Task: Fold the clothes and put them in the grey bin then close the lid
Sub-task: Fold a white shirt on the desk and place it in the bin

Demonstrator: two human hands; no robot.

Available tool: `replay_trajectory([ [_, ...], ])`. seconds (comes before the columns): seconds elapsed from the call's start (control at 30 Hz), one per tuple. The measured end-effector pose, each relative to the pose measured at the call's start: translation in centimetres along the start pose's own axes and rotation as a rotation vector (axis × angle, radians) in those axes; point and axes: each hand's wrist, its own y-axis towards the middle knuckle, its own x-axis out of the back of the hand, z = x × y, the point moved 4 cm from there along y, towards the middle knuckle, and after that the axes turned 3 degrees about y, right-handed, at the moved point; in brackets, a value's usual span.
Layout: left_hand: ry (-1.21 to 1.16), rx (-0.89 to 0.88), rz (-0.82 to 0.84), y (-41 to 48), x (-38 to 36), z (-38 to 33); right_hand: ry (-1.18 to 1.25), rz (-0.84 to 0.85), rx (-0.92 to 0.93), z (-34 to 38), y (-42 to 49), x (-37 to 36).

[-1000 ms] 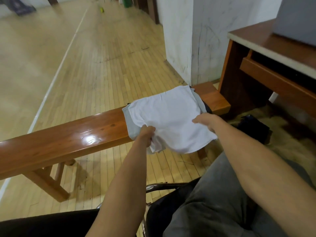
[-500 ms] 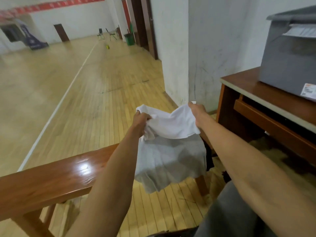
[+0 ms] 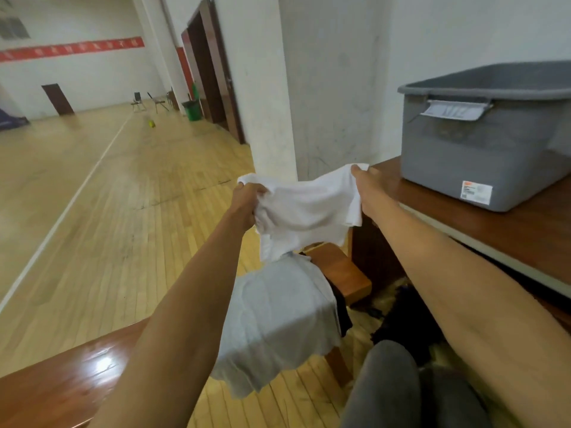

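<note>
A white garment [image 3: 304, 211] hangs in the air between my hands, bunched and sagging in the middle. My left hand [image 3: 245, 202] grips its left end and my right hand [image 3: 369, 188] pinches its right corner. Below it a light grey garment [image 3: 278, 322] drapes over the right end of the wooden bench [image 3: 71, 375], with a dark piece of clothing [image 3: 341, 307] showing at its right side. The grey bin [image 3: 482, 149] stands open on the brown desk [image 3: 525, 230] to the right, just beyond my right hand. No lid is in view.
A white pillar [image 3: 268, 88] rises behind the garment. The wooden hall floor [image 3: 108, 196] stretches left and away. My grey-trousered knee [image 3: 386, 381] is at the bottom right, beside a dark object [image 3: 408, 322] on the floor under the desk.
Both hands have lifted the white garment off the bench and carried it up and to the right, toward the grey bin. The light grey garment stays draped on the bench.
</note>
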Motion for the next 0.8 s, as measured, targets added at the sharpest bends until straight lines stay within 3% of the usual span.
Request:
replay_trajectory([
  [0.37, 0.037, -0.049, 0.299, -5.3, -15.8, -3.7, 0.022, -0.264, 0.076, 5.2, 0.5, 20.9],
  [0.8, -0.008, -0.068, 0.762, -19.0, -38.7, -6.0, 0.172, -0.721, 0.103, 9.7, -10.7, 45.6],
])
